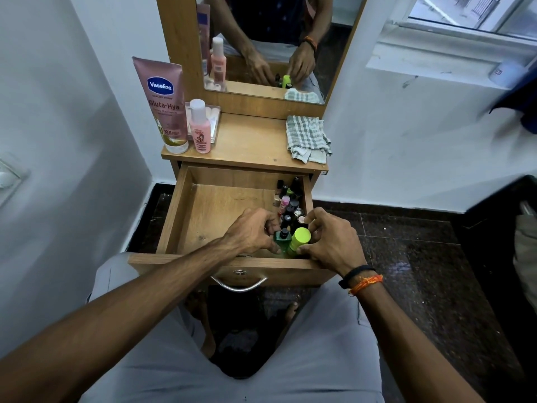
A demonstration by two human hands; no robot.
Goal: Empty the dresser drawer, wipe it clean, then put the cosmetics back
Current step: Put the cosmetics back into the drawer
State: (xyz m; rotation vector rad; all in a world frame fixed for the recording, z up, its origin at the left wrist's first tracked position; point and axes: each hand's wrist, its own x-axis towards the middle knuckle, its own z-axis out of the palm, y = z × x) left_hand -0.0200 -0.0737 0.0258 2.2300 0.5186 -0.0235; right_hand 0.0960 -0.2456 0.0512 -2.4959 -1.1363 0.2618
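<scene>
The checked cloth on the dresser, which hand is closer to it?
Right. The right hand is down in the drawer, below the cloth. The left hand is beside it, further left.

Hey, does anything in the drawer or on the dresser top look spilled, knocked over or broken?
Nothing looks spilled or broken. The cosmetics crowd the drawer's right side, and the checked cloth lies crumpled, overhanging the dresser top's front edge.

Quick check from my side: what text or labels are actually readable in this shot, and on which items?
"Vaseline" — logo on the pink tube on the dresser top.
"Gluta-Hya" — same tube, below the logo.
"10X" — near the tube's base; the smaller lines around it are too blurred.
Small pink bottle: print too blurred to read.
Cosmetics in the drawer: labels too small to read.
</scene>
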